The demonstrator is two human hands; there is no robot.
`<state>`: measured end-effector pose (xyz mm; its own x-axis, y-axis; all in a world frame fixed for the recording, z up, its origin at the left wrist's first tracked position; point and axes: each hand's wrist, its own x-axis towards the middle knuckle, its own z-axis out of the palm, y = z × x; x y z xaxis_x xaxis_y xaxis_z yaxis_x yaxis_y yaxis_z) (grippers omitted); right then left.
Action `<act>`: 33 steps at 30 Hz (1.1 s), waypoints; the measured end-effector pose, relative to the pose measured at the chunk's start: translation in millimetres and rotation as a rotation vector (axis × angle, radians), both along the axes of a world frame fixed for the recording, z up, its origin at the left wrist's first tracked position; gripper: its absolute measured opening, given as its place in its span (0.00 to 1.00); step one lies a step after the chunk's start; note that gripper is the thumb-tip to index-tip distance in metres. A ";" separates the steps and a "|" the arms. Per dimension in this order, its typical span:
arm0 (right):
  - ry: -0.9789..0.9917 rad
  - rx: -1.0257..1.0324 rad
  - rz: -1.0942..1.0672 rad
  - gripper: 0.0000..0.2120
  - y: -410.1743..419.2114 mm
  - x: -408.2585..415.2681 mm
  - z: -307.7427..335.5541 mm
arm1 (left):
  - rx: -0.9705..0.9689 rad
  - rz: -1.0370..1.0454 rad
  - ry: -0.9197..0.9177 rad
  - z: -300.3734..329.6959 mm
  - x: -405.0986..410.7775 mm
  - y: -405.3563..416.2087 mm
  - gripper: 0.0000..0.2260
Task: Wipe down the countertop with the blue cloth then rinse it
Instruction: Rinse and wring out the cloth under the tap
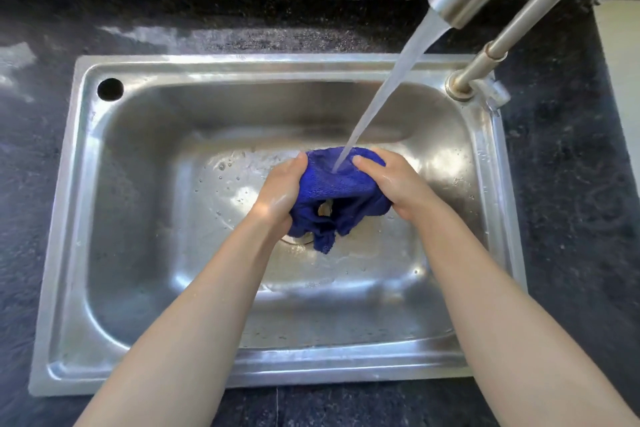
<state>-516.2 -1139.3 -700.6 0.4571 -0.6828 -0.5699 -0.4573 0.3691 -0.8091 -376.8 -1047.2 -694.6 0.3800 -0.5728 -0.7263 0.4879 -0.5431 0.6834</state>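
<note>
Left hand (pixel 277 192) and right hand (pixel 391 184) both closed on the blue cloth (pixel 332 187) under the tap stream (pixel 388 87) over the sink (pixel 86 184). Soaked, it likely handles limp, heavy, slippery; bunched ends grip best.

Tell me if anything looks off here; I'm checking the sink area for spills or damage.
Nothing stands out. The tap water lands on the bunched blue cloth held by the left hand and right hand over the steel sink; droplets stay in the basin.
</note>
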 end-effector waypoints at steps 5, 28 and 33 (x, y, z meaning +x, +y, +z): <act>0.025 -0.104 -0.107 0.07 11.5 4.1 6.5 | 0.078 0.002 0.005 -0.7 -5.8 -2.6 0.17; 0.030 -0.452 0.014 0.19 46.8 32.2 19.0 | -0.005 0.247 0.121 0.9 -14.5 -22.5 0.19; 0.556 -0.619 0.195 0.24 34.1 50.7 7.3 | 0.104 0.265 0.480 6.7 -45.1 -21.0 0.18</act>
